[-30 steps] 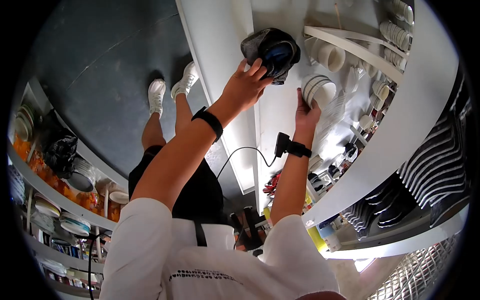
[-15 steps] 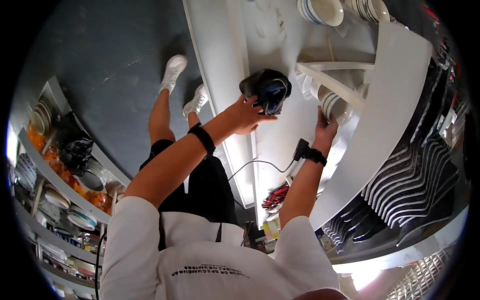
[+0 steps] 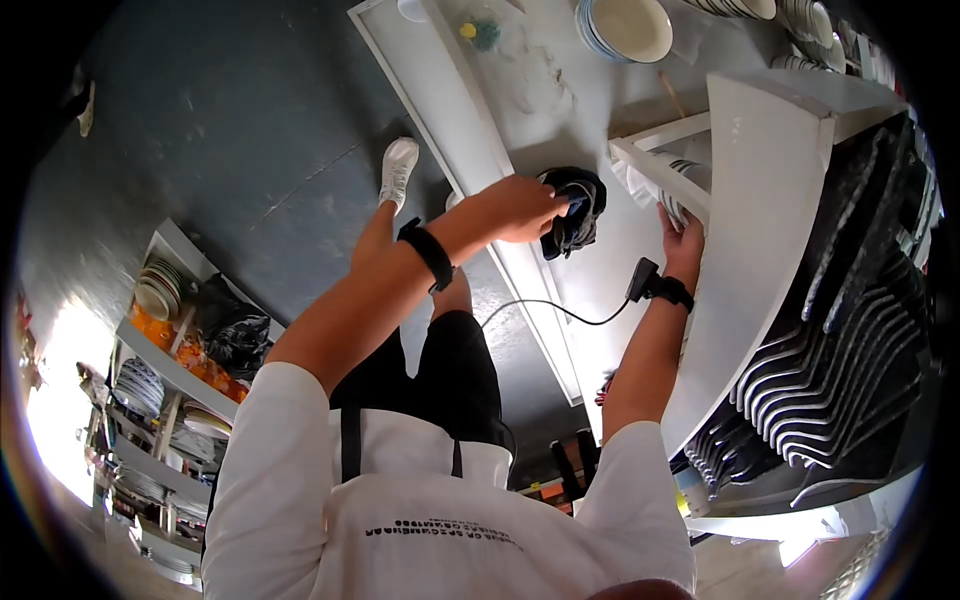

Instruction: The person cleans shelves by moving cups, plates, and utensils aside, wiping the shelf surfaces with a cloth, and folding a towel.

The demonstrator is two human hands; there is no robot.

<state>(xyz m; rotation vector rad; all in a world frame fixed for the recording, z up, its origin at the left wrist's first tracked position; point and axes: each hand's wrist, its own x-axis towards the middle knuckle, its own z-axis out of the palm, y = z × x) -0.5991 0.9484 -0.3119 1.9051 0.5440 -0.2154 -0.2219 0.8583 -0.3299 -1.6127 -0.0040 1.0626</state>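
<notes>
My left hand [image 3: 525, 208] has its fingers closed at the edge of a crumpled dark cloth [image 3: 578, 215] with a bluish part, above the white shelf surface. Farther right, my right hand [image 3: 683, 240] grips a small stack of white bowls with dark stripes [image 3: 672, 205]. The slanted white bracket partly hides these bowls. Each wrist wears a black band, and a dark device with a cable sits at the right one.
White bowls [image 3: 630, 28] stand on the shelf [image 3: 540, 130] at the top. A white upright panel [image 3: 755, 220] and stacked black trays [image 3: 810, 390] are at right. Shelves with plates [image 3: 160, 288] and a black bag [image 3: 232, 325] stand left.
The view has shifted. The striped bowls and my right hand are now farther behind the bracket. The fingers of my left hand, spread over the cloth earlier, have drawn together at its edge.
</notes>
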